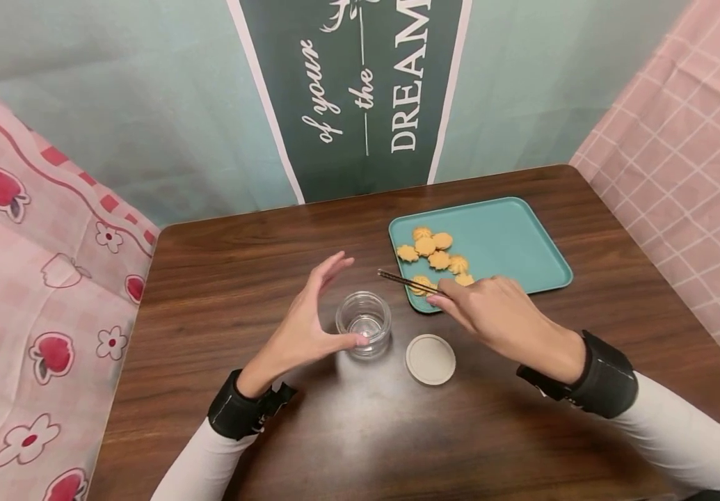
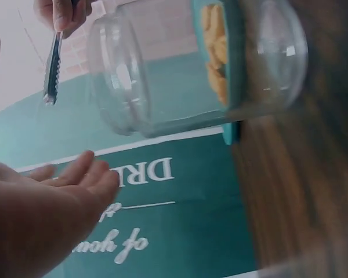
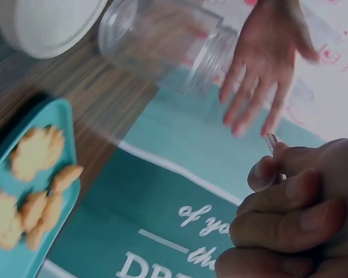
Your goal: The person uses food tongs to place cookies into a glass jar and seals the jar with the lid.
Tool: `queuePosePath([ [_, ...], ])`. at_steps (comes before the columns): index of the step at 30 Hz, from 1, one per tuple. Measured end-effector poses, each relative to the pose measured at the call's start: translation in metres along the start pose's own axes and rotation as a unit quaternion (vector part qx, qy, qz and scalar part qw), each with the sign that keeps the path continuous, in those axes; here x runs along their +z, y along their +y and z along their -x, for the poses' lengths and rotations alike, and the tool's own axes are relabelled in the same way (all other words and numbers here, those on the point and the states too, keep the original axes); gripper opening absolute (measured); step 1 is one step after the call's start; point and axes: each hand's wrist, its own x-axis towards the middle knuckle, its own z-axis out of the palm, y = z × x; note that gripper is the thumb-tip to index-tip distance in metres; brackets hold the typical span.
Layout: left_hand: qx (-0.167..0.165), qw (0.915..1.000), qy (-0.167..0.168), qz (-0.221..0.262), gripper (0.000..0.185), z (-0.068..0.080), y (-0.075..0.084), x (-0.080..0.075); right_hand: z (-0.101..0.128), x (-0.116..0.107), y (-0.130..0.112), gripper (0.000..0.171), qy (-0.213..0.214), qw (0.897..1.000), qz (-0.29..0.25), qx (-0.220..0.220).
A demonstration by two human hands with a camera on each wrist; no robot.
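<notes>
An uncovered clear glass jar [image 1: 369, 348] stands upright on the wooden table. My left hand [image 1: 297, 337] is beside it, fingers and thumb spread apart, with the thumb tip right at the rim in the head view. My right hand [image 1: 500, 313] grips slim metal tongs [image 1: 406, 281], their tips pointing left towards the jar. Nothing shows between those tips, which look serrated in the left wrist view. Under the tongs, several golden cookies [image 1: 425, 246] lie on the left side of a teal tray [image 1: 510, 243]; part of the tray's near edge is hidden by the right hand.
A round, pale lid [image 1: 430, 359] lies on the table [image 1: 241, 278] just right of the jar. Behind the table hangs a green cloth with white lettering [image 1: 366, 104]. Pink patterned cloths [image 1: 40, 292] flank the left and right sides.
</notes>
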Motion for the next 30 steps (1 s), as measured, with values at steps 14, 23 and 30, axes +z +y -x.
queuePosePath([
  [14, -0.078, 0.9965, 0.0, 0.03, 0.139, 0.019, -0.024, 0.02, 0.021, 0.0, 0.03, 0.033, -0.024, 0.997, 0.021, 0.076],
  [23, -0.074, 0.9968, 0.0, 0.031, 0.137, 0.023, -0.03, 0.024, 0.033, 0.004, 0.035, 0.021, -0.046, 0.993, 0.021, 0.106],
  [30, -0.067, 0.997, -0.004, 0.039, 0.135, 0.025, -0.033, 0.024, 0.041, 0.006, 0.036, 0.028, -0.039, 0.992, 0.032, 0.114],
])
